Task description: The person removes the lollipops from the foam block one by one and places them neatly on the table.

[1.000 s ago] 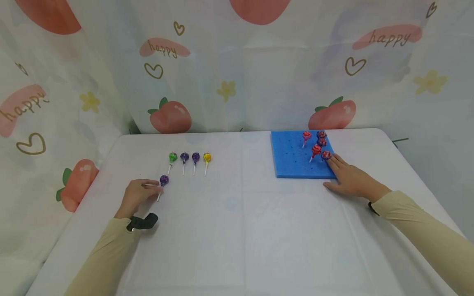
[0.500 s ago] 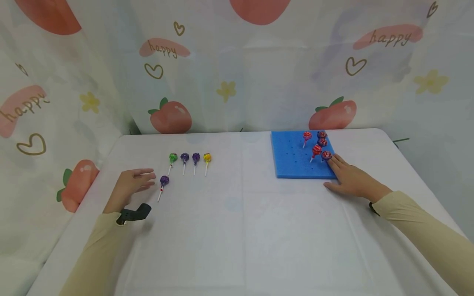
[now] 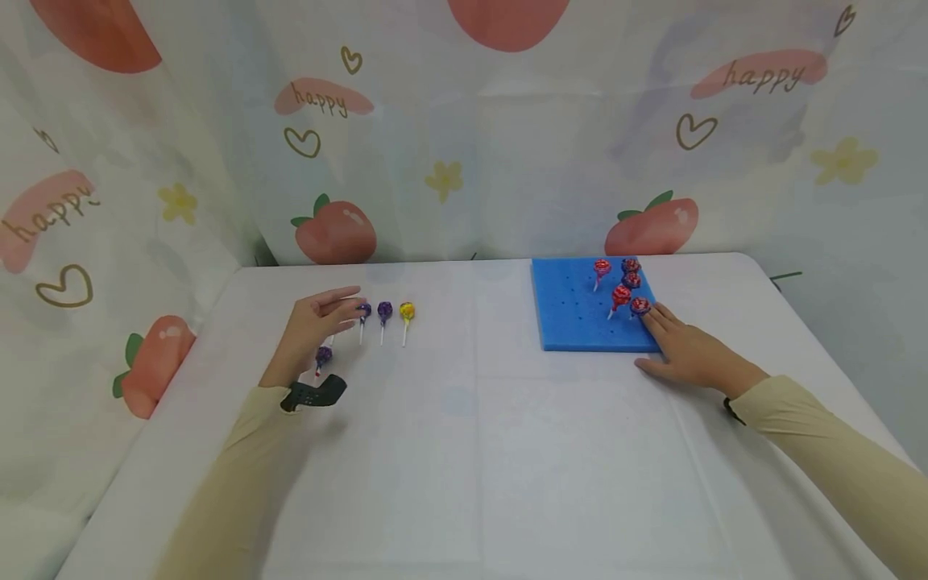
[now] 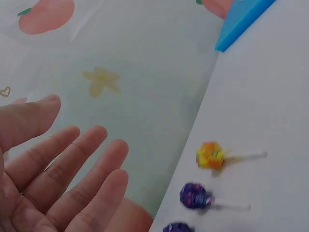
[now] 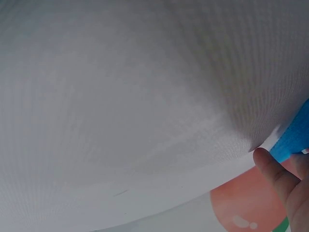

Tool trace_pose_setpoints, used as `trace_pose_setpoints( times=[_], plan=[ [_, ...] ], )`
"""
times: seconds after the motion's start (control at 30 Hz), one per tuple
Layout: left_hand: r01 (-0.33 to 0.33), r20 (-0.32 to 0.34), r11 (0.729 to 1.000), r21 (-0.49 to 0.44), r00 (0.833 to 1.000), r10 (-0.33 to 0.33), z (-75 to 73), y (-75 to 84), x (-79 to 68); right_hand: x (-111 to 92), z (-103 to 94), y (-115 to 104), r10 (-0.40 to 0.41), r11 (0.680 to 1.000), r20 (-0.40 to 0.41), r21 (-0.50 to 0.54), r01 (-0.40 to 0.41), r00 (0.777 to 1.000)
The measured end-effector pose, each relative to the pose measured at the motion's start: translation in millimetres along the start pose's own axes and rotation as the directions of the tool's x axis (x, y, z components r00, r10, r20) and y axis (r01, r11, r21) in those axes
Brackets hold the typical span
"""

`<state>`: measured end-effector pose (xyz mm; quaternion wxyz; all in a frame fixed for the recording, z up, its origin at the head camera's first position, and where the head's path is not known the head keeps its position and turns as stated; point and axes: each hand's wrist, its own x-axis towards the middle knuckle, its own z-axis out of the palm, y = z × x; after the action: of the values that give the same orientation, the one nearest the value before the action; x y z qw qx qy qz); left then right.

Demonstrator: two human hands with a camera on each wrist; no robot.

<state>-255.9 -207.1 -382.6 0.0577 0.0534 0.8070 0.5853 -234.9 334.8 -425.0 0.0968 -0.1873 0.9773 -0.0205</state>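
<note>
"While the left hand (image 3: 312,329) hovers over the left part of the white surface (image 3: 464,459), does it have hold of anything?"

"Nothing; its fingers are loosely extended. From the head view they overlap a purple lollipop (image 3: 366,311), but I can't tell whether they touch it."

"What lies around it?"

"To the right, a second purple lollipop (image 3: 385,311) and a yellow lollipop (image 3: 408,311) lie in a row, sticks towards the person. Nearer the wrist lies a third purple lollipop (image 3: 323,355), partly hidden."

"And the right hand (image 3: 685,353)?"

"Also holding nothing: its fingers stretch out against the right edge of a blue board (image 3: 573,326), where five lollipops (image 3: 620,296) stand on their sticks."
</note>
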Motion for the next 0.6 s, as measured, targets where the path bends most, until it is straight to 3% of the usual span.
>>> trace_pose_setpoints(
  times=[0.37,0.6],
  plan=[
    [-0.061,0.135,0.991,-0.115,0.988,0.076,102.7,31.4,53.6,-0.8,0.5,-0.1,0.004,1.000,-0.003,-0.001,-0.004,1.000],
    [-0.118,0.196,0.989,-0.094,0.971,0.134,168.1,53.0,85.0,-0.3,0.8,1.0,0.011,1.000,0.002,0.008,-0.011,1.000]
  ],
)
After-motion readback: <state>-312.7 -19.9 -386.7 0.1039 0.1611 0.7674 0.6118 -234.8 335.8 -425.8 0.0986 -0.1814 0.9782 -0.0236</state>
